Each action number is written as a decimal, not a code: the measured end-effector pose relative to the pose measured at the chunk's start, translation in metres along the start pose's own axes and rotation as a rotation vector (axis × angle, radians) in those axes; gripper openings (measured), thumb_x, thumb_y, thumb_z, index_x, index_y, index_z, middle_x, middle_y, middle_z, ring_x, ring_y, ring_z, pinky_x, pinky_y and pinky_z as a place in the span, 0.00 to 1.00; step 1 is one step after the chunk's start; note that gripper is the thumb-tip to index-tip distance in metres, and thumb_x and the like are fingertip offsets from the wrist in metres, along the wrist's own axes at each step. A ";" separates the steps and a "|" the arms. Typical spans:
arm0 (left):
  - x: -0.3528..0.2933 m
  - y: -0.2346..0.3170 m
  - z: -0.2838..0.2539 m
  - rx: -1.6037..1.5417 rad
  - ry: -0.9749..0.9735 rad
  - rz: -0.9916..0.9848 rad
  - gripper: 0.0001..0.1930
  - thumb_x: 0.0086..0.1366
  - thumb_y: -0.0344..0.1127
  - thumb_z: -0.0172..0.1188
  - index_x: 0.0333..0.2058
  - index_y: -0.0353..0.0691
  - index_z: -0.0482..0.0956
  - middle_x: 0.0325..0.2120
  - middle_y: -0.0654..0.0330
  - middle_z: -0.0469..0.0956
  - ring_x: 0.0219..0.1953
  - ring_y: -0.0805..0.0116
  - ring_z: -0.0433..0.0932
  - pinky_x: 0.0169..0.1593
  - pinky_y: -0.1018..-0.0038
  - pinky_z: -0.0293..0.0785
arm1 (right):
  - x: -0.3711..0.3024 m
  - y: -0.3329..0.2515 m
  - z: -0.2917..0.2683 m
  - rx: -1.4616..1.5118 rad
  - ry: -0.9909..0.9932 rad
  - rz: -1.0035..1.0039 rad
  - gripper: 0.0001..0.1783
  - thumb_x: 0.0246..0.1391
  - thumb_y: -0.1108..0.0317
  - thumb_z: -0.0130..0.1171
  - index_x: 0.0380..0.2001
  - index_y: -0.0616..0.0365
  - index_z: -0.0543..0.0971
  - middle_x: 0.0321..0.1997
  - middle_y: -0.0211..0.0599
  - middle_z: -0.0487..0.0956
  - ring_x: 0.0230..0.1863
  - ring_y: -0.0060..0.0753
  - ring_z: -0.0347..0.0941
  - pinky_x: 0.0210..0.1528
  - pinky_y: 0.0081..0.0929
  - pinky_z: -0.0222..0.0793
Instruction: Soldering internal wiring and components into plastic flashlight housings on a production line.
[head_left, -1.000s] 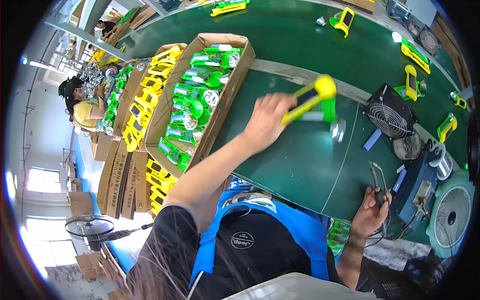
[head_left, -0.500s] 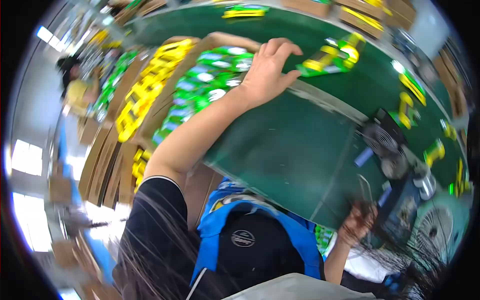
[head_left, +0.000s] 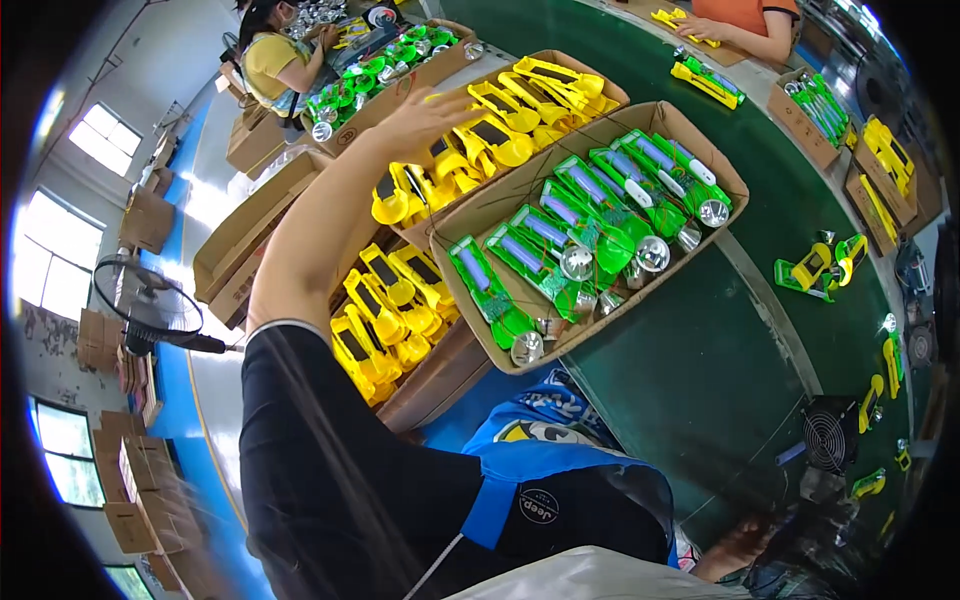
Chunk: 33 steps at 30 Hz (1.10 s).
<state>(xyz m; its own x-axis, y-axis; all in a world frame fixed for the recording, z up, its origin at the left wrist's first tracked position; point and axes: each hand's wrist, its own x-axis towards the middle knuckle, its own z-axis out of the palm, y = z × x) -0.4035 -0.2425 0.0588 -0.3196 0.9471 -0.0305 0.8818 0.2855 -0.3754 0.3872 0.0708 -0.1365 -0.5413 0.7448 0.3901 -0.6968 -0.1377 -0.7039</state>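
My left hand reaches over a carton of yellow plastic casings, its fingers stretched out beside them. Nothing shows in its grasp. Just nearer, an open cardboard box holds several green lamp bodies with wires, purple-blue cells and silver reflectors. More yellow casings lie in a lower carton under my left arm. At the lower right, my right hand is dark and partly covered by strands of hair. Its fingers and anything in them cannot be made out.
A green work surface bears a small black fan on the right. Yellow-and-green lamps lie along the green belt beyond. A person in yellow works at the far left; another in orange sits across. A standing fan is at left.
My view has turned left, so the boxes appear larger and more central. My left hand has gone from the green lamp box's far edge to the yellow casings.
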 end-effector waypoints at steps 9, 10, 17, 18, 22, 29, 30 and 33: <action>0.035 0.005 0.011 -0.298 -0.052 0.192 0.54 0.36 0.31 0.69 0.66 0.43 0.53 0.55 0.47 0.66 0.59 0.50 0.65 0.59 0.61 0.63 | 0.015 0.004 0.069 -0.361 0.814 0.018 0.18 0.64 0.55 0.50 0.38 0.63 0.72 0.25 0.31 0.70 0.32 0.27 0.66 0.43 0.22 0.62; 0.039 0.006 0.004 -0.276 -0.109 0.186 0.55 0.36 0.32 0.71 0.66 0.44 0.53 0.54 0.48 0.67 0.57 0.51 0.66 0.58 0.62 0.64 | 0.013 0.003 0.073 -0.368 0.820 0.018 0.18 0.64 0.55 0.50 0.38 0.63 0.72 0.25 0.31 0.70 0.32 0.27 0.66 0.43 0.22 0.62; 0.015 0.006 0.012 -0.222 -0.131 0.144 0.43 0.35 0.38 0.73 0.54 0.40 0.66 0.42 0.55 0.73 0.48 0.55 0.70 0.48 0.62 0.67 | 0.030 0.015 0.095 -0.647 0.952 -0.007 0.19 0.64 0.55 0.50 0.33 0.63 0.73 0.24 0.32 0.70 0.33 0.29 0.67 0.52 0.26 0.62; 0.009 0.002 0.018 -0.238 -0.032 0.148 0.41 0.36 0.37 0.74 0.53 0.41 0.67 0.43 0.56 0.73 0.49 0.56 0.70 0.50 0.62 0.66 | 0.023 0.011 0.085 -0.648 0.958 -0.006 0.19 0.64 0.55 0.50 0.33 0.63 0.73 0.24 0.32 0.70 0.33 0.29 0.67 0.52 0.26 0.62; -0.016 0.007 0.015 -0.291 0.155 0.074 0.34 0.39 0.35 0.73 0.48 0.39 0.68 0.43 0.55 0.72 0.51 0.54 0.69 0.54 0.60 0.64 | 0.014 0.003 0.067 -0.704 0.874 0.019 0.19 0.64 0.55 0.50 0.33 0.64 0.73 0.26 0.34 0.71 0.37 0.31 0.70 0.54 0.28 0.63; -0.031 0.008 0.008 -0.338 0.380 -0.128 0.34 0.42 0.38 0.73 0.50 0.43 0.69 0.46 0.55 0.73 0.52 0.52 0.69 0.56 0.58 0.63 | -0.001 -0.007 0.027 -0.423 0.824 0.016 0.19 0.64 0.56 0.49 0.38 0.65 0.73 0.28 0.35 0.73 0.37 0.32 0.70 0.55 0.28 0.64; -0.029 0.005 0.001 -0.317 0.430 -0.171 0.34 0.42 0.40 0.73 0.50 0.43 0.69 0.45 0.53 0.73 0.52 0.51 0.68 0.56 0.57 0.63 | -0.005 -0.011 0.021 -0.335 0.868 0.092 0.19 0.64 0.56 0.49 0.39 0.65 0.74 0.27 0.35 0.73 0.36 0.31 0.70 0.55 0.28 0.65; -0.013 0.014 -0.034 -0.251 0.534 -0.262 0.32 0.41 0.35 0.71 0.47 0.41 0.69 0.43 0.53 0.73 0.51 0.50 0.69 0.55 0.58 0.63 | -0.001 -0.004 0.045 -0.411 0.812 0.060 0.18 0.64 0.56 0.49 0.40 0.64 0.74 0.27 0.35 0.73 0.35 0.30 0.70 0.56 0.31 0.64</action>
<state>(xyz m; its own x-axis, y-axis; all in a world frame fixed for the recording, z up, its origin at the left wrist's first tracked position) -0.3749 -0.2457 0.0853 -0.3761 0.7654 0.5222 0.8729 0.4818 -0.0773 0.3692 0.0415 -0.1070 0.0349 0.9960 -0.0828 -0.3713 -0.0640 -0.9263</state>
